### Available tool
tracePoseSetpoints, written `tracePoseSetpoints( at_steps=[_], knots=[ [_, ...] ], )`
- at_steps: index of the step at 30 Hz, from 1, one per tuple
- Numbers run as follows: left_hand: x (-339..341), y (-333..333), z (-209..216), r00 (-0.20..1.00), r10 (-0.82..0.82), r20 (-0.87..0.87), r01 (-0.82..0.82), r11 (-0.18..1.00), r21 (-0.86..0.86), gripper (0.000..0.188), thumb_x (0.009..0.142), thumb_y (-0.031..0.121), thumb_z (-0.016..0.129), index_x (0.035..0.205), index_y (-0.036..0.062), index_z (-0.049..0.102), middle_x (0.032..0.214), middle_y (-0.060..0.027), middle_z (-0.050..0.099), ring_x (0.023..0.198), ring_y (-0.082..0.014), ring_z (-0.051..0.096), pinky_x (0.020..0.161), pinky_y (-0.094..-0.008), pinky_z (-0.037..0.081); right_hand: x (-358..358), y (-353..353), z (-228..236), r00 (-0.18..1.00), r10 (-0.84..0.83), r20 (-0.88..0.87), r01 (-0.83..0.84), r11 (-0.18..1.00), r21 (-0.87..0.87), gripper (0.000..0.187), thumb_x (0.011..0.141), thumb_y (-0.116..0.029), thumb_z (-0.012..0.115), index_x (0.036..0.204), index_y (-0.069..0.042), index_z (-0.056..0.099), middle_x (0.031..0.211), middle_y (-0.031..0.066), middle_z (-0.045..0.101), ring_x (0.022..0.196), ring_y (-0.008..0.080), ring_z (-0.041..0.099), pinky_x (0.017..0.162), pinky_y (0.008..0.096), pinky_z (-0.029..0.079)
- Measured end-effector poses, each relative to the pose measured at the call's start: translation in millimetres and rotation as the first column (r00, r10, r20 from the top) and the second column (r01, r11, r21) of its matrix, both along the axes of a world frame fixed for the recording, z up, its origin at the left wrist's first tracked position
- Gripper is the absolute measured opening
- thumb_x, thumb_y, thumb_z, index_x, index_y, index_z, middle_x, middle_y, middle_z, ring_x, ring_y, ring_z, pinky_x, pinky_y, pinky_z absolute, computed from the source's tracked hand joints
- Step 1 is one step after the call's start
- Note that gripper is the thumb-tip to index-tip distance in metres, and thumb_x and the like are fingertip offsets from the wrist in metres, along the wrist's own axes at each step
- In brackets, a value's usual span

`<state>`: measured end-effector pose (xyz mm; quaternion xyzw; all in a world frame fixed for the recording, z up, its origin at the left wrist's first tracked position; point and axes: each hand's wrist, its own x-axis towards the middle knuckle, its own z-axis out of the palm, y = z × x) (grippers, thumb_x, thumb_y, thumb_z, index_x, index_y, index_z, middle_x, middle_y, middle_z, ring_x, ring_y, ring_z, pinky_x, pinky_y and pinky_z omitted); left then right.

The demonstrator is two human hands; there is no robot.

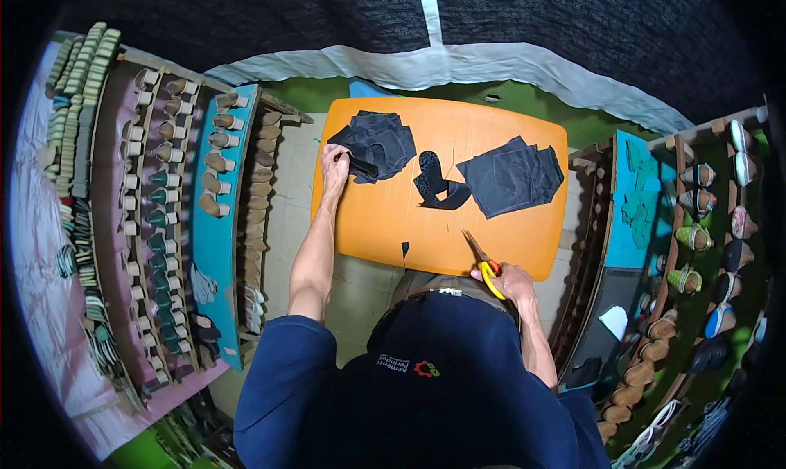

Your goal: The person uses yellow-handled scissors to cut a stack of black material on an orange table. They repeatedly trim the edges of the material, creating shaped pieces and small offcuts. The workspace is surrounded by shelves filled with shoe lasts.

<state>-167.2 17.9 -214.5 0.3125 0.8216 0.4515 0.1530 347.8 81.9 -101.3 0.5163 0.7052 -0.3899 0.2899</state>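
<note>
My left hand point(334, 166) is at the left edge of a pile of dark cut pieces point(381, 142) on the orange table point(368, 223). Its fingers are pinched on a small dark piece point(363, 169) lying over that pile. My right hand point(513, 284) is closed round the yellow and orange handles of a pair of scissors point(481, 256). The blades point away from me over the near part of the table. Between the hands and farther off lie dark cut-out shapes point(442, 192), one with a rounded end. To their right rests a stack of dark sheets point(516, 177).
A small dark scrap point(405, 247) lies at the table's near edge. Racks of shoe lasts point(214, 162) stand at the left, with striped rolls point(80, 101) beyond. More racks with sandals point(694, 236) are at the right. A dark patterned curtain point(565, 19) hangs behind the table.
</note>
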Motion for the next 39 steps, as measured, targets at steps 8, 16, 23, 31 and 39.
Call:
tracePoseSetpoints(
  at_steps=[8,16,23,31,39],
  knots=[
    [99,75,46,0.874,-0.012,-0.486,0.007,1.000,-0.012,0.046,0.074,0.002,0.068,0.120,0.0070,0.065,0.112,-0.0161,0.056,0.107,-0.0373,0.051,0.094,-0.0464,0.043,-6,9,16,1.000,-0.029,-0.007,0.029,0.998,-0.061,0.099,0.062,-0.092,0.061,0.107,-0.005,0.072,0.101,0.0185,0.073,0.102,0.0365,0.068,0.090,0.0480,0.051],
    [218,70,40,0.564,-0.818,0.111,0.814,0.528,-0.244,0.017,0.076,0.008,0.072,0.091,0.0028,0.067,0.082,-0.0168,0.066,0.081,-0.0339,0.064,0.074,-0.0425,0.051,0,3,16,1.000,0.018,-0.002,-0.018,0.997,-0.074,0.097,0.061,-0.089,0.065,0.104,-0.002,0.073,0.096,0.0179,0.073,0.097,0.0358,0.070,0.086,0.0471,0.052],
    [213,41,14,0.444,-0.327,0.834,0.659,0.750,-0.057,0.042,0.083,-0.004,0.062,0.124,0.0033,0.066,0.119,-0.0178,0.068,0.107,-0.0228,0.067,0.093,-0.0350,0.054,8,-9,-7,0.992,-0.111,-0.066,0.124,0.964,0.237,0.089,0.074,-0.085,0.058,0.095,0.000,0.074,0.085,0.0236,0.072,0.086,0.0403,0.070,0.080,0.0503,0.052],
    [235,35,66,0.065,-0.348,0.935,-0.612,0.726,0.313,0.057,0.089,-0.004,0.063,0.143,0.0057,0.048,0.128,-0.0139,0.060,0.120,-0.0240,0.059,0.108,-0.0355,0.047,-22,2,33,0.921,-0.260,-0.291,0.331,0.914,0.233,0.077,0.075,-0.077,0.066,0.087,0.000,0.069,0.080,0.0232,0.070,0.081,0.0407,0.069,0.076,0.0496,0.052],
    [238,55,137,0.284,-0.453,0.845,-0.552,0.643,0.530,0.050,0.092,-0.002,0.065,0.138,0.0138,0.057,0.110,-0.0020,0.070,0.095,-0.0079,0.065,0.085,-0.0232,0.054,-44,-25,35,0.717,-0.228,-0.658,0.317,0.948,0.017,0.058,0.080,-0.054,0.077,0.095,0.000,0.063,0.073,0.0115,0.063,0.069,0.0220,0.060,0.068,0.0385,0.049]
  ],
)
